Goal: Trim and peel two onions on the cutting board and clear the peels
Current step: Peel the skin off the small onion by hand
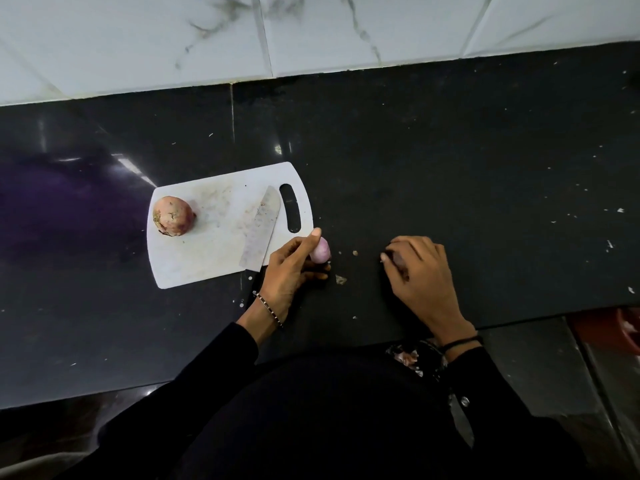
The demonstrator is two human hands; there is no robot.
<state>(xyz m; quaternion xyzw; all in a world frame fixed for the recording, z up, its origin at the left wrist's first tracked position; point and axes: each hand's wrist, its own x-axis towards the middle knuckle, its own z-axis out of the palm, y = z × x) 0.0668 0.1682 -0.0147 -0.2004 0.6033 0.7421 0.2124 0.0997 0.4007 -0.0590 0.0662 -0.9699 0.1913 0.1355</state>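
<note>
A white cutting board (pixel 207 251) lies on the black counter. An unpeeled onion (pixel 172 215) stands at the board's left end. A knife (pixel 260 227) rests on the board's right part, its dark handle hidden under my left wrist. My left hand (pixel 289 271) grips a peeled pink onion (pixel 320 251) just off the board's right edge. To the right, my right hand (pixel 420 271) lies on the counter with its fingers curled round dark onion peels (pixel 398 260).
Small peel scraps (pixel 340 279) lie on the black counter (pixel 485 168) between my hands. White marble tiles (pixel 311 36) rise behind the counter. A red container (pixel 620 329) shows at the right edge, below the counter's front edge.
</note>
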